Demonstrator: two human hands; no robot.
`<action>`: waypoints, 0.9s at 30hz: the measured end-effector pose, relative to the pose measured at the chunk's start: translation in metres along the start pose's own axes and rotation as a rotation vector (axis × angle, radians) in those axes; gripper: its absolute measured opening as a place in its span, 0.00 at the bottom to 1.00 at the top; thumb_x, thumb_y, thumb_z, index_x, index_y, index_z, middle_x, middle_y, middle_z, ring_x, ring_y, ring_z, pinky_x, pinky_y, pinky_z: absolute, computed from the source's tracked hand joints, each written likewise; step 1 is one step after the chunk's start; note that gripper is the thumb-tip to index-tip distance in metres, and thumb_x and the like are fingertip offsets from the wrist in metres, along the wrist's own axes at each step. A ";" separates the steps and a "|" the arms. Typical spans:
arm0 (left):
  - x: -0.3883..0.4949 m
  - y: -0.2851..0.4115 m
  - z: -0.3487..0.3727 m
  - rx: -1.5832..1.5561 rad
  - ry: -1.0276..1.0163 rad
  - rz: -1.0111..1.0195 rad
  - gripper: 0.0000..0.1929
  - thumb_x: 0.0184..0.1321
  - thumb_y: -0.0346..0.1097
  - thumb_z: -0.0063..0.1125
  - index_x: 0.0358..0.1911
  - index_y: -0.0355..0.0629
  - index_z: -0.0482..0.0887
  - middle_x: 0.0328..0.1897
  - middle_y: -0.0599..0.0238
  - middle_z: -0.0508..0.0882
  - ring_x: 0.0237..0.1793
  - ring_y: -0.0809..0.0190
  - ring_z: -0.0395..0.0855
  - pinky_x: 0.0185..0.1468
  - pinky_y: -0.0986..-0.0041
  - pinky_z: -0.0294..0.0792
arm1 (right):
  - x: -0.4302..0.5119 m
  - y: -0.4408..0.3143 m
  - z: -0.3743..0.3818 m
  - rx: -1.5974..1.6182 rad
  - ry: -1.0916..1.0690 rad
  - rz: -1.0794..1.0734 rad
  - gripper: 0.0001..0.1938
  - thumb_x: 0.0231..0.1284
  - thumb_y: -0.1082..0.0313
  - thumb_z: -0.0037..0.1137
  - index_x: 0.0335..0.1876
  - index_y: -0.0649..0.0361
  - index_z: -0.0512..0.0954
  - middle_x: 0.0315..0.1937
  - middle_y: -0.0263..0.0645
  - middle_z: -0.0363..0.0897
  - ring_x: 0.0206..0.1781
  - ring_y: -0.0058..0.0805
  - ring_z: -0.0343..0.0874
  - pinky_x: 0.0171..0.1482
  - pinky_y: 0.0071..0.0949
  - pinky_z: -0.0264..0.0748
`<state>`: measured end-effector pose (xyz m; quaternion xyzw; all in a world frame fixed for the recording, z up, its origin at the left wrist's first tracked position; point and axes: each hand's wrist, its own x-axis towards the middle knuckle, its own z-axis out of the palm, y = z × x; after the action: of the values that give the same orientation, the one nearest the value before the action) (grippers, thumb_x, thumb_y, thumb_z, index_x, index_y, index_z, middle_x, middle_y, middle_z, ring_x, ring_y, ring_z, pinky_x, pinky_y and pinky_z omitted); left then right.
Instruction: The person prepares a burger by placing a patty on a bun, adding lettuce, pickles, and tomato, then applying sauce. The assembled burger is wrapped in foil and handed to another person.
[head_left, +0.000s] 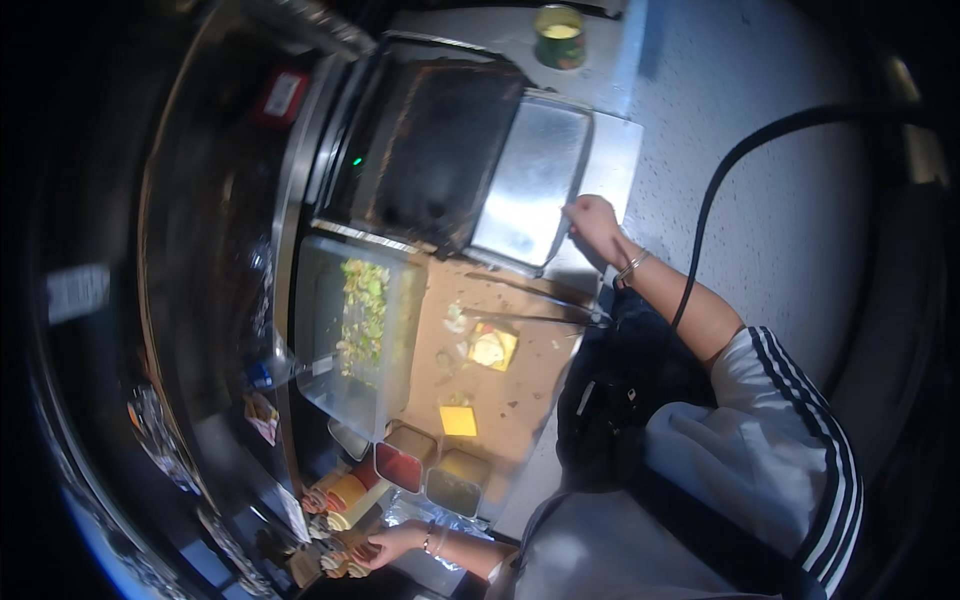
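Observation:
My right hand (595, 225), a thin bracelet at its wrist, is curled at the near edge of a shiny steel panel (534, 176). The panel adjoins a dark, crusted griddle (448, 142). My left hand (396, 543) is among several squeeze bottles (346, 493), its fingers bent against their tops; whether it grips one is unclear. Between my hands lies a brown cutting board (517, 397). On it are a cheese slice with a pale round topping (491, 347) and a plain yellow cheese slice (458, 421). Metal tongs (536, 300) rest near the panel, their hinged end towards me.
A clear plastic bin (315, 322) with chopped lettuce (366, 311) stands behind the board. Nearby are a container of red sauce (398, 466) and another square container (454, 491). An opened can (559, 41) stands beyond the griddle. A black cable (709, 187) arcs beside my right arm.

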<state>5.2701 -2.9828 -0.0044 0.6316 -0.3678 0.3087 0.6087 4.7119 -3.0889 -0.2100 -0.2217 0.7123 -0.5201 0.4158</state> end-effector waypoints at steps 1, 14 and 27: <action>-0.013 0.038 0.019 -0.072 -0.054 0.035 0.23 0.61 0.24 0.53 0.61 0.36 0.69 0.60 0.54 0.76 0.59 0.55 0.75 0.66 0.61 0.67 | 0.000 0.007 -0.005 0.130 -0.104 -0.016 0.18 0.65 0.58 0.56 0.23 0.62 0.76 0.16 0.34 0.75 0.17 0.20 0.73 0.22 0.23 0.69; -0.328 0.332 0.199 -0.146 -1.549 1.284 0.31 0.57 0.24 0.50 0.67 0.55 0.71 0.73 0.56 0.67 0.71 0.44 0.64 0.74 0.50 0.56 | -0.024 0.044 -0.123 0.086 -0.407 0.173 0.13 0.70 0.59 0.51 0.38 0.63 0.77 0.19 0.30 0.73 0.17 0.17 0.71 0.21 0.20 0.68; -0.251 0.389 0.148 -0.232 -1.795 0.804 0.46 0.39 0.41 0.78 0.68 0.54 0.69 0.63 0.52 0.70 0.63 0.44 0.68 0.73 0.43 0.52 | 0.008 -0.022 -0.116 -0.007 -0.798 0.274 0.22 0.72 0.50 0.48 0.52 0.65 0.76 0.42 0.40 0.82 0.38 0.25 0.83 0.39 0.25 0.81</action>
<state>4.7989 -3.1037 -0.0143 0.3959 -0.9077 -0.1385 0.0122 4.6093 -3.0388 -0.1793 -0.3104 0.5201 -0.3311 0.7235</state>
